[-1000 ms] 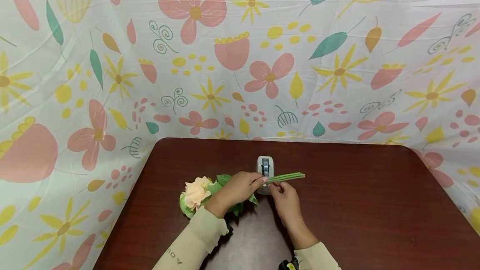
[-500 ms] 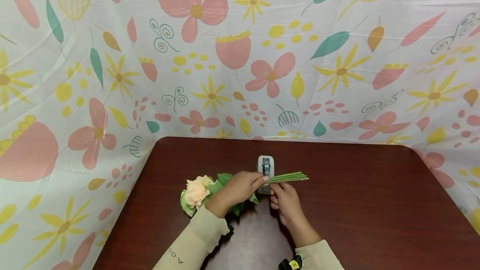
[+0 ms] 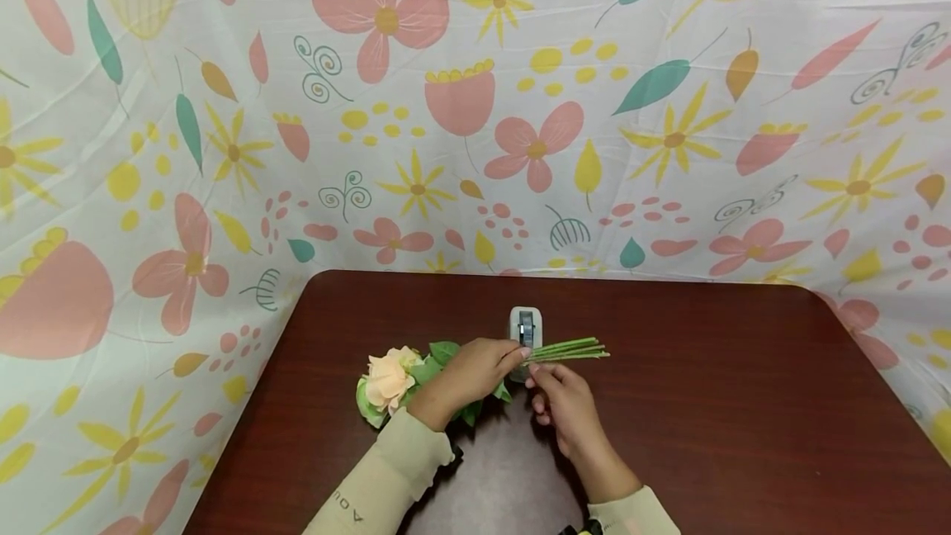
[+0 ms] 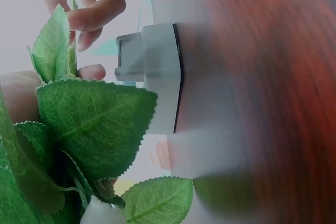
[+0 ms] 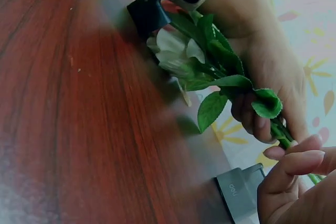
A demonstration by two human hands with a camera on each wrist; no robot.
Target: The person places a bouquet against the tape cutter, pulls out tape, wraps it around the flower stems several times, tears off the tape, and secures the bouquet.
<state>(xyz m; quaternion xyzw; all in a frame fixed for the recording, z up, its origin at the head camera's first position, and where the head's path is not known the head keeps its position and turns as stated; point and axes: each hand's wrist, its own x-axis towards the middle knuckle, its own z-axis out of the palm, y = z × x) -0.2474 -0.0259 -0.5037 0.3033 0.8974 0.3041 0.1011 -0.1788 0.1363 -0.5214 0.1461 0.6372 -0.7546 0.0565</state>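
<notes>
A bunch of artificial flowers lies across my left hand's side, with a peach bloom (image 3: 390, 380), green leaves (image 4: 97, 124) and a bundle of green stems (image 3: 572, 349) pointing right. My left hand (image 3: 475, 370) grips the bundle below the leaves, its thumb on the stems. Just right of that thumb, my right hand (image 3: 568, 403) has curled fingers, the thumb and forefinger pinching at the stems' near side. Whether a strip of tape lies between these fingertips cannot be made out. Behind the hands stands a tape dispenser (image 3: 526, 324), partly covered by the stems.
The dark red-brown table (image 3: 706, 403) has rounded far corners. A white cloth (image 3: 461, 172) printed with flowers and leaves hangs behind it and along its sides. In the right wrist view the grey dispenser (image 5: 237, 192) sits close beside the right fingers.
The stem ends have fanned out slightly and reach a little further right. My right hand's fingertips have shifted slightly along the stems. My left hand keeps its grip in nearly the same place.
</notes>
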